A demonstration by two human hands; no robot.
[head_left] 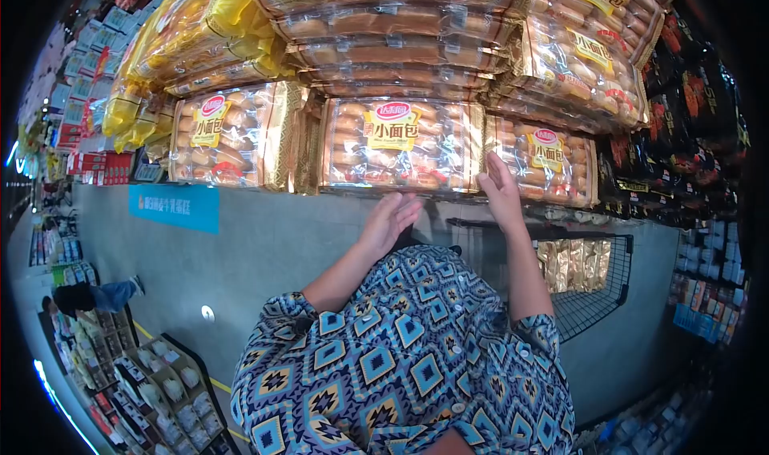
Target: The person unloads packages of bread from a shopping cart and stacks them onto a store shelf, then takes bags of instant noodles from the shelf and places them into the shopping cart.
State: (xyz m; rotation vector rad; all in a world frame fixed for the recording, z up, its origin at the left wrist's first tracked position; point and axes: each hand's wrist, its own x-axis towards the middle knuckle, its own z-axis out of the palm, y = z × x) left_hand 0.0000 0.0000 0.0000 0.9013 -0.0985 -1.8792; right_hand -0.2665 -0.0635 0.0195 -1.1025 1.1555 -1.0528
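Note:
Clear-and-gold packs of small bread rolls are stacked in front of me. The middle bread pack (436, 146) stands at the front, its label facing me. My left hand (390, 221) is just below its bottom edge, fingers apart, holding nothing; I cannot tell whether the fingertips touch the pack. My right hand (502, 189) is at the pack's right end, fingers stretched out, beside the right bread pack (573, 163). Whether it touches either pack is unclear. Another bread pack (239, 138) stands to the left.
A black wire shopping cart (617, 275) holding gold packs (573, 264) is at my right. Yellow bags (180, 42) are piled at the left, dark bags (689, 126) at the right. A blue sign (175, 207) hangs below the stack. A person (92, 295) is at far left, near shelves.

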